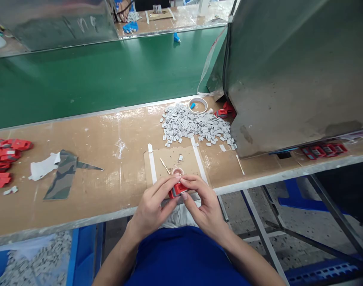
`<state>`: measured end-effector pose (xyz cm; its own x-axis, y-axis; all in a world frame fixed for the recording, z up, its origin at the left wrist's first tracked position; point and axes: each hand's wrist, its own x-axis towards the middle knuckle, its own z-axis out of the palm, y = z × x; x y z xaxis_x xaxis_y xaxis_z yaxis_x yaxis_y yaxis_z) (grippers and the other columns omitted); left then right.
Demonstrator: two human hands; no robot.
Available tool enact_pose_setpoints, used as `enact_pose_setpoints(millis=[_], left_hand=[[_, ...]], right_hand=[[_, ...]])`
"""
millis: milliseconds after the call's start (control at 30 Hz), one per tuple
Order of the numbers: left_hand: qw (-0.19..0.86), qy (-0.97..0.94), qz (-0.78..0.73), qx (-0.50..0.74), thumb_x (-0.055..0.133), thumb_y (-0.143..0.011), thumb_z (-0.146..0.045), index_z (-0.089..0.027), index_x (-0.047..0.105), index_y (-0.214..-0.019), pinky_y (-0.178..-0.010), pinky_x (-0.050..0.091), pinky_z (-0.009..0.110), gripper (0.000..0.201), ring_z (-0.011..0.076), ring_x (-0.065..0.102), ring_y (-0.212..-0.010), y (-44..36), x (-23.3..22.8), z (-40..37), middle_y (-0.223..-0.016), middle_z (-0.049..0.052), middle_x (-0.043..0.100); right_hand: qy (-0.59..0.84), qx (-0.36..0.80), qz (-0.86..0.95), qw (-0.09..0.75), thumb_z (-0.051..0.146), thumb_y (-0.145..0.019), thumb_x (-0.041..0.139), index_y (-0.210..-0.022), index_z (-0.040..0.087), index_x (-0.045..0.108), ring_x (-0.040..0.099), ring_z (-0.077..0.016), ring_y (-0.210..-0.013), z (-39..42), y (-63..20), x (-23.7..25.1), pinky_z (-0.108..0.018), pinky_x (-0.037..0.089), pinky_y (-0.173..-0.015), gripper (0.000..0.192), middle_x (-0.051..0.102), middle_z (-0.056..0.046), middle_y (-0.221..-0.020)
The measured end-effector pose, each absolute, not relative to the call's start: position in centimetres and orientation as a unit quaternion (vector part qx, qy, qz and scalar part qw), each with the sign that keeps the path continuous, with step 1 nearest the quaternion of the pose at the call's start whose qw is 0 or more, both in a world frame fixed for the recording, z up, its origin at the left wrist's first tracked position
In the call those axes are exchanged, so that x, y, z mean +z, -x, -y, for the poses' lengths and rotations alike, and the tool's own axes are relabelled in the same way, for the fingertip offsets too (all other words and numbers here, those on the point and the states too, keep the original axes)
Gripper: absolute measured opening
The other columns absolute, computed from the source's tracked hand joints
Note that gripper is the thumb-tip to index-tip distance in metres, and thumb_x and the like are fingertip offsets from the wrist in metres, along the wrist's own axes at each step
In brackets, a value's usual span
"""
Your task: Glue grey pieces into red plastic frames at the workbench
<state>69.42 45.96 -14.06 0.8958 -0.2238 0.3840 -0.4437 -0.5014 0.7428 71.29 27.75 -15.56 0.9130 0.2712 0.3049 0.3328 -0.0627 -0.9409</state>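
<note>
Between my two hands is a small red plastic part with grey areas point(176, 190), held just over the front edge of the workbench. My left hand point(153, 200) is closed on its left side, thumb below and fingers above. My right hand point(203, 202) pinches its right side with thumb and forefinger. The fingers cover much of the part. Just beyond them lies a small pale ring point(178, 171) on a cardboard sheet point(184, 159). A thin white stick point(165, 166) and a small grey piece point(180, 157) rest on that sheet.
A heap of small grey pieces point(193, 125) lies behind, with a tape roll point(198, 105) at its back. Red parts point(5, 153) and camouflage cloth point(64, 174) are at left. A metal housing point(294, 79) stands right. Behind runs a green belt point(110, 75); another person's hand point(123, 10) is beyond.
</note>
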Motion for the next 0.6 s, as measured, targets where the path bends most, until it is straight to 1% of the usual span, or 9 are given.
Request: enact_pose_setpoints(millis=[100,167,267,367,433,500,567,600], left_hand=[[0.442,-0.869,0.189,0.12,0.061,-0.099,-0.012,-0.021,0.059,-0.144,-0.104,0.063,0.038,0.045,0.0262,0.073,-0.124,-69.3,-13.3,-45.6,-0.131,0.014,0.074],[0.43,-0.875,0.184,0.121,0.061,-0.1,-0.012,-0.021,0.059,-0.142,-0.101,0.065,0.037,0.044,0.0255,0.074,-0.12,-69.3,-12.9,-45.4,-0.127,0.014,0.074],[0.425,-0.877,0.188,0.119,0.061,-0.1,-0.013,-0.02,0.06,-0.138,-0.095,0.066,0.034,0.038,0.0237,0.076,-0.112,-69.6,-12.5,-45.4,-0.12,0.013,0.074],[0.435,-0.871,0.202,0.11,0.061,-0.1,-0.013,-0.018,0.061,-0.133,-0.094,0.066,0.032,0.033,0.0223,0.075,-0.11,-69.8,-12.3,-45.6,-0.116,0.012,0.074],[0.438,-0.868,0.21,0.102,0.061,-0.1,-0.013,-0.018,0.062,-0.132,-0.096,0.065,0.032,0.033,0.022,0.075,-0.111,-69.9,-12.2,-45.8,-0.116,0.012,0.073],[0.438,-0.868,0.214,0.093,0.061,-0.099,-0.012,-0.017,0.062,-0.132,-0.097,0.064,0.031,0.033,0.0217,0.074,-0.112,-69.8,-12.2,-45.8,-0.116,0.012,0.073],[0.438,-0.869,0.215,0.086,0.06,-0.099,-0.01,-0.017,0.064,-0.129,-0.096,0.064,0.03,0.032,0.021,0.075,-0.11,-69.7,-12.1,-45.9,-0.116,0.012,0.073],[0.439,-0.869,0.213,0.085,0.06,-0.099,-0.01,-0.017,0.064,-0.128,-0.095,0.064,0.029,0.031,0.0206,0.075,-0.109,-69.7,-12.0,-45.9,-0.114,0.012,0.073]], right_hand=[[0.731,-0.014,0.183,0.657,0.02,-0.103,0.061,-0.123,0.025,0.068,0.072,-0.0227,-0.12,-27.9,-70.9,-15.2,-0.034,0.063,-0.093,0.021,0.072,-0.013,-0.127],[0.734,-0.007,0.174,0.657,0.021,-0.104,0.06,-0.116,0.024,0.069,0.07,-0.0249,-0.126,-27.9,-70.7,-15.0,-0.036,0.064,-0.094,0.016,0.072,-0.014,-0.131],[0.745,0.003,0.172,0.644,0.021,-0.103,0.061,-0.109,0.024,0.07,0.063,-0.0278,-0.137,-27.7,-70.9,-14.7,-0.043,0.059,-0.105,0.011,0.069,-0.014,-0.139],[0.751,0.026,0.179,0.635,0.022,-0.103,0.061,-0.109,0.025,0.07,0.062,-0.0269,-0.137,-27.4,-71.2,-14.5,-0.046,0.052,-0.113,0.011,0.067,-0.014,-0.142],[0.739,0.035,0.187,0.646,0.022,-0.103,0.061,-0.104,0.025,0.069,0.066,-0.0251,-0.13,-27.3,-71.4,-14.5,-0.043,0.053,-0.11,0.008,0.069,-0.013,-0.135],[0.725,0.033,0.193,0.661,0.022,-0.102,0.062,-0.098,0.024,0.067,0.069,-0.0223,-0.116,-27.5,-71.4,-14.6,-0.038,0.056,-0.1,0.007,0.07,-0.01,-0.119],[0.716,0.026,0.195,0.669,0.023,-0.102,0.062,-0.092,0.023,0.064,0.069,-0.0201,-0.102,-27.7,-71.3,-14.8,-0.033,0.056,-0.089,0.01,0.068,-0.007,-0.105],[0.713,0.024,0.197,0.673,0.024,-0.102,0.062,-0.091,0.023,0.063,0.067,-0.0198,-0.098,-27.8,-71.3,-14.8,-0.032,0.055,-0.086,0.011,0.067,-0.007,-0.102]])
